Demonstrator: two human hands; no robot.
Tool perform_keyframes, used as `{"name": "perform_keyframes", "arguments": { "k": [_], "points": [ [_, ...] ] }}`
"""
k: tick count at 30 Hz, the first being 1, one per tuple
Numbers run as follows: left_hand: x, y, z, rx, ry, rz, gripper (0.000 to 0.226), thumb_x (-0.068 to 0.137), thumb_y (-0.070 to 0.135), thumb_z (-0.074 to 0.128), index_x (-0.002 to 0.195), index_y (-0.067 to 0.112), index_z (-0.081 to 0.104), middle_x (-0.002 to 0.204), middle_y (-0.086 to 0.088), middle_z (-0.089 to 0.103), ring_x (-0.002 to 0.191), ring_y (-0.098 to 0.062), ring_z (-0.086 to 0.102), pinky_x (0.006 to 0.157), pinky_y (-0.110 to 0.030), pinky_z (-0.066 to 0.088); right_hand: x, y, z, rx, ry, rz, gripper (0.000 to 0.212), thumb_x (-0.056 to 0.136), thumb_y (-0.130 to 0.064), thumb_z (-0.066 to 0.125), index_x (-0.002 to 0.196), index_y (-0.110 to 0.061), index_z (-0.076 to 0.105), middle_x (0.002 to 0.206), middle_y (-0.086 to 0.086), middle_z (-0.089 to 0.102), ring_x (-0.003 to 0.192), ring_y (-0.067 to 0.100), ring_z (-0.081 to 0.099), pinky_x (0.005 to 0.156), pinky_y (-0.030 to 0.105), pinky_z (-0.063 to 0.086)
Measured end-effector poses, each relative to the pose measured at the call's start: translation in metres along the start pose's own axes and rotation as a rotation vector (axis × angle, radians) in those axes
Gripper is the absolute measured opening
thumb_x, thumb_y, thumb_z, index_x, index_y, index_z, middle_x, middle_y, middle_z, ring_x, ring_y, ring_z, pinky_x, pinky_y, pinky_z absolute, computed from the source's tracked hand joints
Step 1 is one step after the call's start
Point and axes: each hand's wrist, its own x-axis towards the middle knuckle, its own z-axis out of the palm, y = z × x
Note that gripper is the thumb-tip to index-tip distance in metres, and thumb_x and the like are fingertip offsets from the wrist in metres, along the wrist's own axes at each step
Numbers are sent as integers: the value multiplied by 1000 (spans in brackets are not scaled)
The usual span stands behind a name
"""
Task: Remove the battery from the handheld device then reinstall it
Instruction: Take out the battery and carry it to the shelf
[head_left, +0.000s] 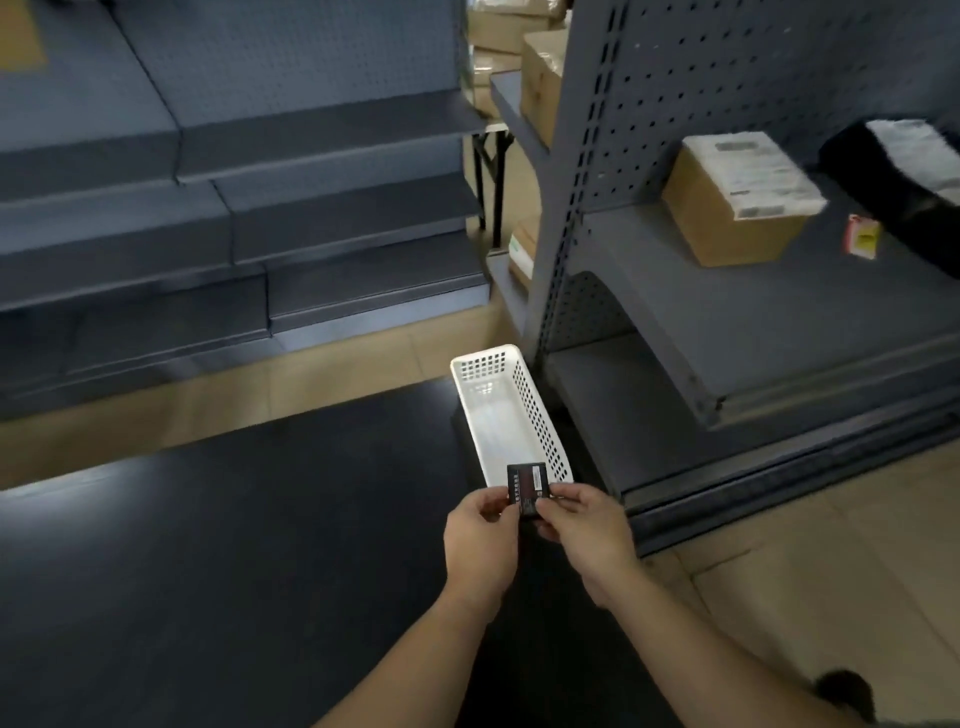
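Fingers: fingers (551, 493) of both hands pinched the battery's lower edges.
Left hand: left hand (480, 540) closed on its left side.
Right hand: right hand (587, 525) closed on its right.
Battery: battery (527, 487), small dark slab held upright, above the bench (234, 545), just before the white basket (511, 410).
Handling: likely light, rigid, smooth; best gripped by its edges.
Device: not visible.

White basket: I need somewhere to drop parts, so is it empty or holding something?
Empty. The basket shows only bare white floor; the black battery is held in front by both hands.
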Motion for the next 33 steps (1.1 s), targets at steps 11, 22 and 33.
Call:
{"name": "perform_keyframes", "arguments": {
  "k": [11, 22, 33],
  "points": [
    [72, 6, 43, 106, -55, -179, 30, 98, 9, 40, 95, 15, 69, 79, 4, 65, 64, -7, 53, 54, -19, 41, 105, -9, 32, -339, 32, 3, 25, 87, -8, 71, 112, -10, 74, 87, -1, 71, 72, 13, 73, 72, 34, 64],
    [60, 5, 42, 34, -214, -220, 31, 96, 9, 45, 98, 25, 73, 100, 3, 77, 98, -11, 71, 75, -19, 51, 99, 0, 29, -499, 27, -5, 33, 90, -10, 69, 123, -11, 67, 123, 8, 70, 104, 23, 68, 79, 24, 51],
    [-4, 52, 9, 423, -117, 65, 42, 101, 18, 54, 143, 17, 52, 136, 2, 57, 112, -6, 52, 70, -2, 34, 13, -69, -36, -785, -199, -271, 59, 90, -27, 67, 146, -22, 48, 141, 2, 58, 122, 22, 58, 101, 37, 50]
  ]
}}
